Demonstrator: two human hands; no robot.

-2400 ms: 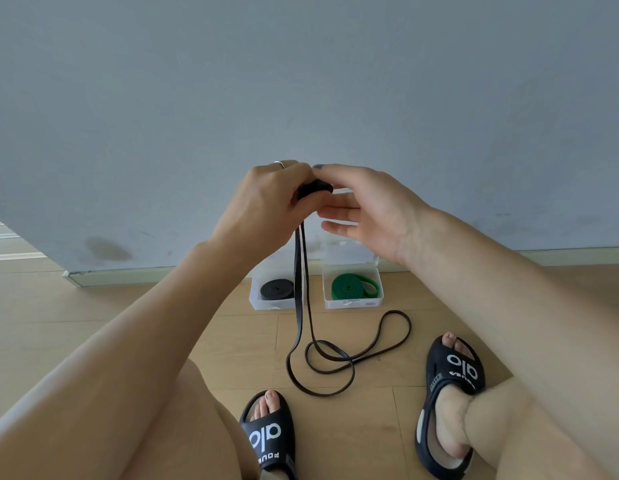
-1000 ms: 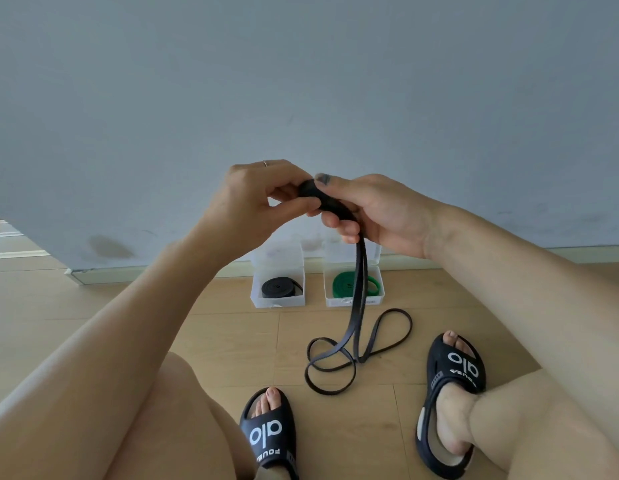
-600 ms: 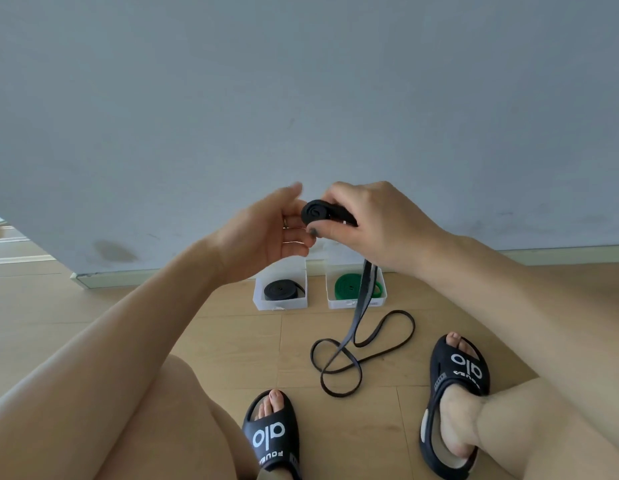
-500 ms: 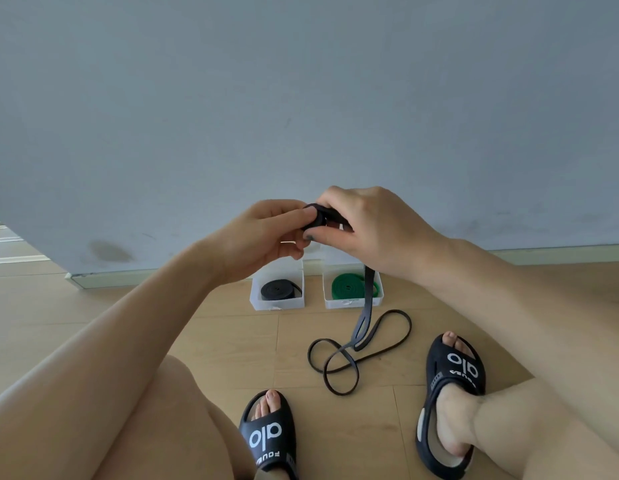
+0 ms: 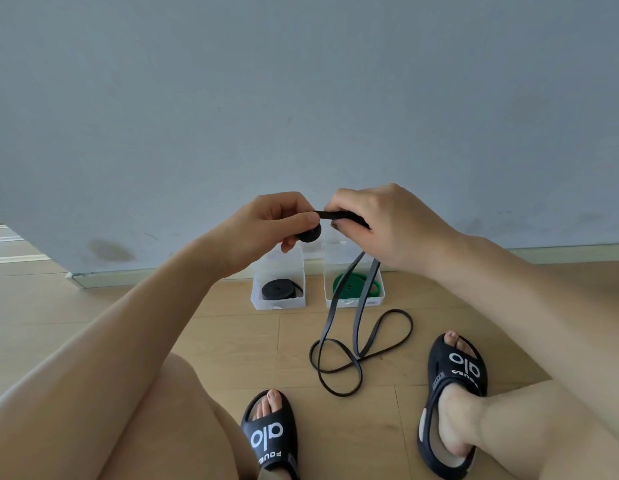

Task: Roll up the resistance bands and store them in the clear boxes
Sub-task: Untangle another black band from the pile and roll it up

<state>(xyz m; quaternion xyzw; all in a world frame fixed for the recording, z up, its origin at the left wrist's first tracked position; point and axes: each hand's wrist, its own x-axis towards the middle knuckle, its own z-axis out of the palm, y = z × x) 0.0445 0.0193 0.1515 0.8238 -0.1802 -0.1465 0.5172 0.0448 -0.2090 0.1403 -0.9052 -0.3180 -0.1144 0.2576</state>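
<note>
A long black resistance band hangs from my hands and loops on the wooden floor. Its upper end is wound into a small coil, which my left hand pinches between thumb and fingers. My right hand grips the flat strip just right of the coil. Below, against the wall, stand two open clear boxes: the left box holds a rolled black band, the right box holds a rolled green band.
A grey wall rises right behind the boxes. My feet in black slides rest on the floor on either side of the band's loose loops. My bare knees fill the lower corners.
The coil has passed from my right hand's fingers to my left hand's pinch. My right hand now holds the strip stretched flat beside it, and the loose loops on the floor have shifted slightly.
</note>
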